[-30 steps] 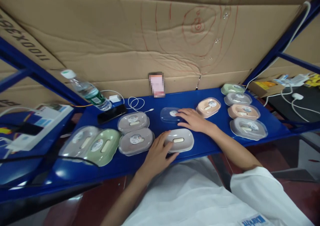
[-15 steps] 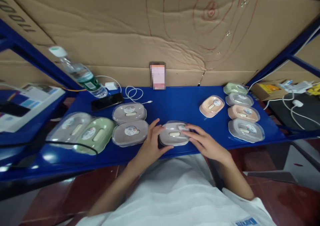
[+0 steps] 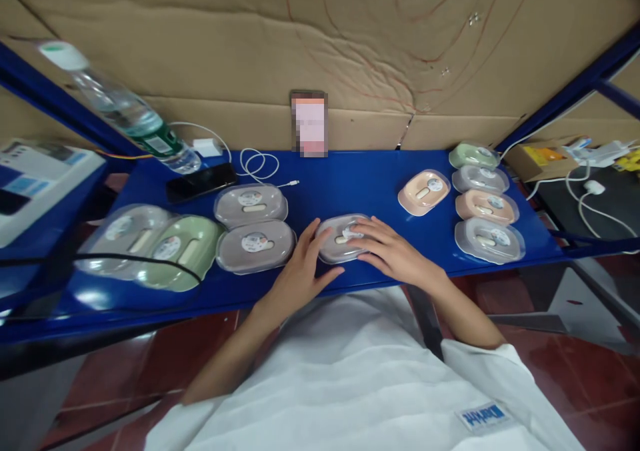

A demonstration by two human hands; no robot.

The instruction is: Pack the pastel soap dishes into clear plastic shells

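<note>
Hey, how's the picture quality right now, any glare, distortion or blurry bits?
Head view: wide-lens distortion seems to stretch the bottle at the left; bright glare on the blue table at its lower left, small highlights on the clear lids; the phone screen is pixelated, unreadable; label print on the lids is too small to read.

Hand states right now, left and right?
Left hand: open, fingers at the near-left edge of the grey lidded container.
Right hand: open, fingers spread on its clear lid.

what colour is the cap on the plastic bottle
The cap is white, with a green patch on top; it shows best in the current head view.
</note>
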